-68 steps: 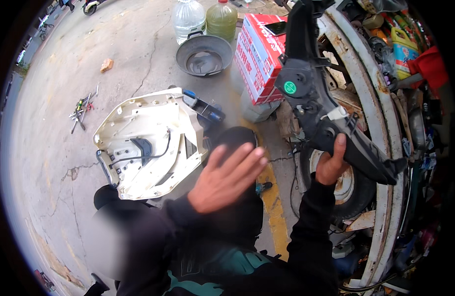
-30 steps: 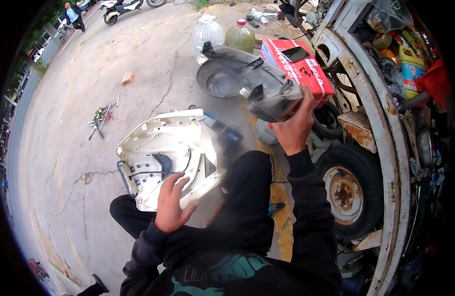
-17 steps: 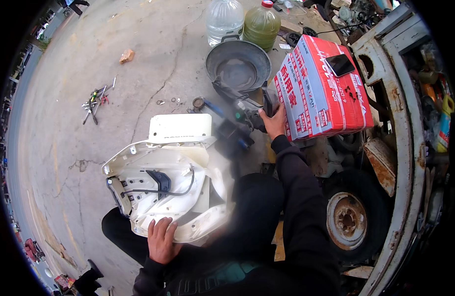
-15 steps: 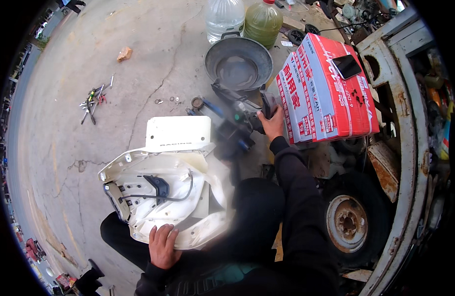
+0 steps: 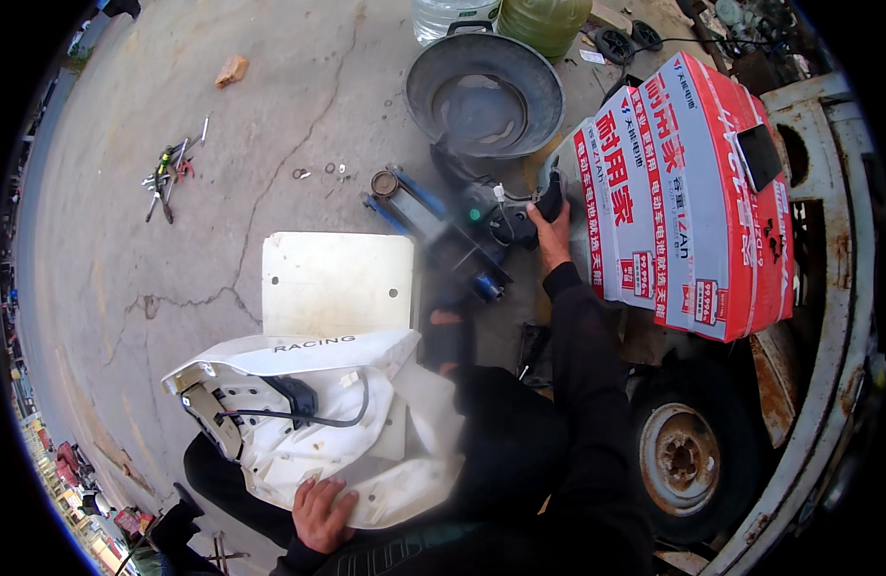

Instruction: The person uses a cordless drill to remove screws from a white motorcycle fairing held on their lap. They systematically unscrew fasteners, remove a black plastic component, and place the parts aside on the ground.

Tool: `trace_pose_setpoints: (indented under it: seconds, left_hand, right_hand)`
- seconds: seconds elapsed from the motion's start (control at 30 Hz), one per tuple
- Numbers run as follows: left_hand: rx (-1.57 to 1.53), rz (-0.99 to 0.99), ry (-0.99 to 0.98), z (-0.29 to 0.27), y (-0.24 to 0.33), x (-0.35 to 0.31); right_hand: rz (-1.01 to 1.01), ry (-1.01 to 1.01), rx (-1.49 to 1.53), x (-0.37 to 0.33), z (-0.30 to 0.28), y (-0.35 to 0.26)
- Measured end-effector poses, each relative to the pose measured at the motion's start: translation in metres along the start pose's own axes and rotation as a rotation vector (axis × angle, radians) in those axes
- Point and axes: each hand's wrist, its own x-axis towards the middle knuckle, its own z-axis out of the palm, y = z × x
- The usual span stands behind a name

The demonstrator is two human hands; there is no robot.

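A white plastic vehicle fairing lies across my lap with its hollow inside showing, a black bracket and a dark cable inside it. My left hand holds its near rim, fingers bent over the edge. Off to the right, my right hand is closed around a dark plastic part that looks like a lamp unit. A small white connector shows beside that part. Blur hides part of its outline. Just left of it, a blue floor jack stands on the ground.
A dark basin and two big liquid jugs stand ahead. At right are a red-and-white carton with a phone on it, a rusty wheel and a metal frame. Hand tools lie at far left.
The fairing has tilted and come nearer to me, with more of its outer face showing. My right hand still grips the dark part. The whole view has shifted, moving the carton rightward.
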Motion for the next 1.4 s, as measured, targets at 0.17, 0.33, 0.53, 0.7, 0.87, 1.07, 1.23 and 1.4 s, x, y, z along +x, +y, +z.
trace_pose_setpoints:
  seconds: [0.17, 0.33, 0.53, 0.7, 0.87, 1.07, 1.23, 1.4]
  left_hand:
    - [0.001, -0.005, -0.005, 0.002, -0.001, -0.002]
    - [-0.004, -0.001, -0.004, 0.003, -0.003, -0.003]
    - [0.018, -0.004, 0.017, 0.007, -0.003, -0.005]
    - [0.032, -0.001, 0.025, 0.007, -0.002, -0.004]
    - [0.023, 0.001, 0.061, 0.007, 0.001, 0.001]
    - [0.022, -0.014, 0.101, 0.009, 0.005, 0.006]
    - [0.07, -0.003, 0.137, 0.01, 0.008, 0.008]
    - [0.067, 0.072, 0.21, 0.007, 0.015, 0.007]
  right_hand:
    - [-0.119, 0.077, -0.096, 0.005, 0.01, 0.015]
    - [-0.411, 0.136, -0.465, -0.021, 0.024, 0.015]
    - [-0.664, 0.097, -0.818, -0.058, 0.009, 0.01]
    - [-0.742, 0.118, -1.069, -0.077, -0.008, 0.034]
    - [-0.768, 0.057, -1.196, -0.106, -0.006, 0.043]
    - [-0.594, -0.022, -1.17, -0.131, -0.014, 0.032]
    - [-0.288, 0.12, -0.88, -0.181, -0.018, 0.063]
    - [0.221, -0.16, -0.709, -0.252, -0.053, 0.122]
